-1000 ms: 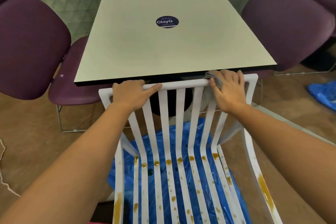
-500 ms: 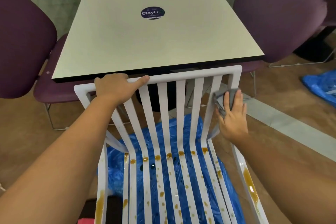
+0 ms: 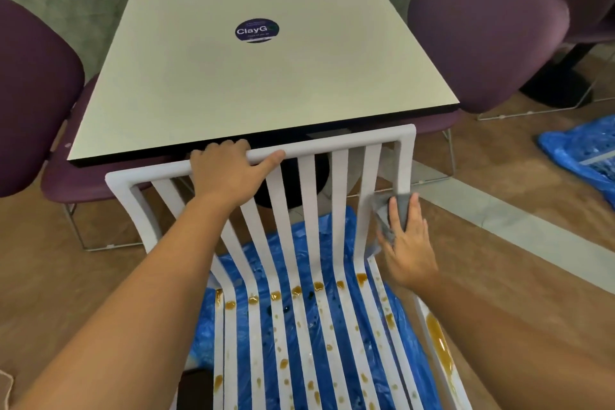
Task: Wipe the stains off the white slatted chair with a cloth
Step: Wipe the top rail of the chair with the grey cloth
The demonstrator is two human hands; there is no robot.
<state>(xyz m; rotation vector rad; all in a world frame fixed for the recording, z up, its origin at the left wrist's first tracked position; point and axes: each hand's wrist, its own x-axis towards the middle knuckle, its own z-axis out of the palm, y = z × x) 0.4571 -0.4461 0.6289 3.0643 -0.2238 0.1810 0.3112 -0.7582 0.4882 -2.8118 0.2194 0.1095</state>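
Grips the top rail of the white slatted chair (image 3: pixel 307 210) with the left hand (image 3: pixel 229 170), fingers curled over the far edge, thumb stretched along the front; presses a grey cloth (image 3: pixel 386 213) against the rightmost upright of the backrest with the right hand (image 3: pixel 404 243), fingers straight and close together on the fabric, low on the upright and just above the bend into the seat; leaves amber-brown stains (image 3: pixel 437 339) in view in a row across the bend of the slats, in spots down the seat, and in a long smear on the right side rail; faces a pale square surface (image 3: pixel 266 93) with a dark round sticker (image 3: pixel 257 31) reading "ClayG", its near edge just beyond the chair's top rail; under the seat, a blue plastic sheet (image 3: pixel 206 336) on the brown floor (image 3: pixel 66 293); on either side of the surface, purple padded chairs (image 3: pixel 482 27); at far right, more blue plastic (image 3: pixel 579 150).
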